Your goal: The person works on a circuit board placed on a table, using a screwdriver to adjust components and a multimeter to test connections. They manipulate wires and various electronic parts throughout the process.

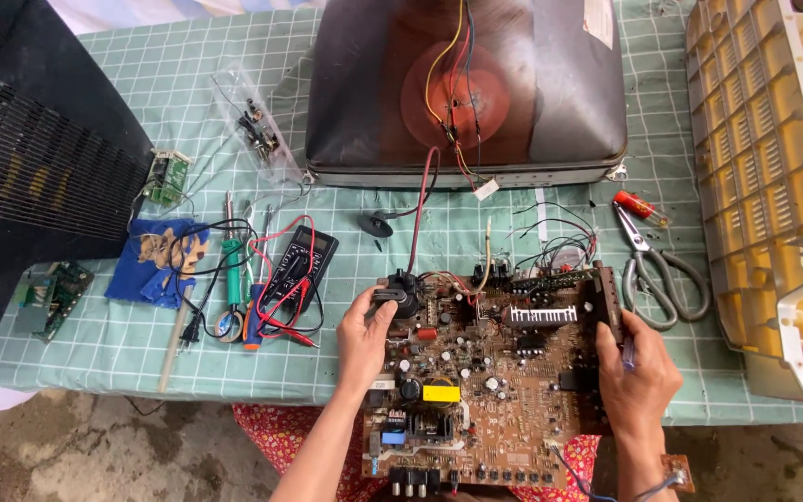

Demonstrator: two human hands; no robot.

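Observation:
A brown circuit board crowded with components lies at the table's near edge, partly overhanging it. My left hand grips its left side, with the thumb on a black transformer block. My right hand holds the board's right edge beside a black heat sink strip, and a thin blue pen-like tool sticks out between its fingers. Coloured wires run from the board up to the back of a dark picture tube.
A black multimeter with red and black leads, a green-handled soldering iron and a blue sponge pad lie left. Scissors and a red tool lie right. A black casing stands far left, a cream casing far right.

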